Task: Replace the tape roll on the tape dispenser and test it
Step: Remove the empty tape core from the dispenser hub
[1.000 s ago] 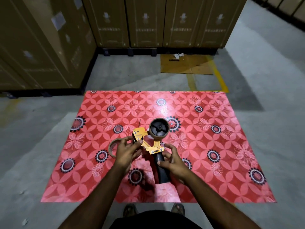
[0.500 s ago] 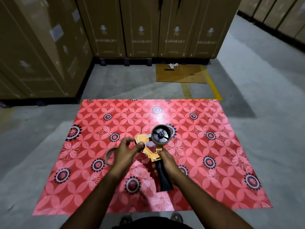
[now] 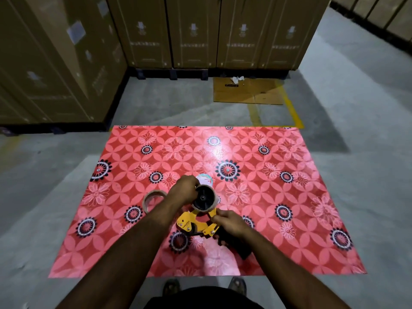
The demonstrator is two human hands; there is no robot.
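I hold a tape dispenser [image 3: 196, 224] with a yellow frame just above the red patterned mat [image 3: 278, 197]. Its black spool [image 3: 204, 199], ringed by a thin brown band, points away from me. My left hand [image 3: 184, 192] grips the spool's left edge. The yellow frame is pinched by my right hand [image 3: 227, 224], just above the black handle [image 3: 239, 246]. A brown tape roll [image 3: 151, 200] lies flat on the mat left of my left wrist. A round white and teal object [image 3: 205, 179] peeks out behind my left hand; most of it is hidden.
Tall cardboard boxes [image 3: 200, 32] on pallets wall in the far and left sides. A flat cardboard sheet [image 3: 247, 92] lies on the concrete floor beyond the mat, beside yellow floor lines [image 3: 292, 110]. My feet [image 3: 171, 286] stand at the mat's near edge.
My left hand moved from the dispenser's yellow front end up to the spool. The dispenser turned, so its handle now points lower right. My right hand shifted onto the yellow frame.
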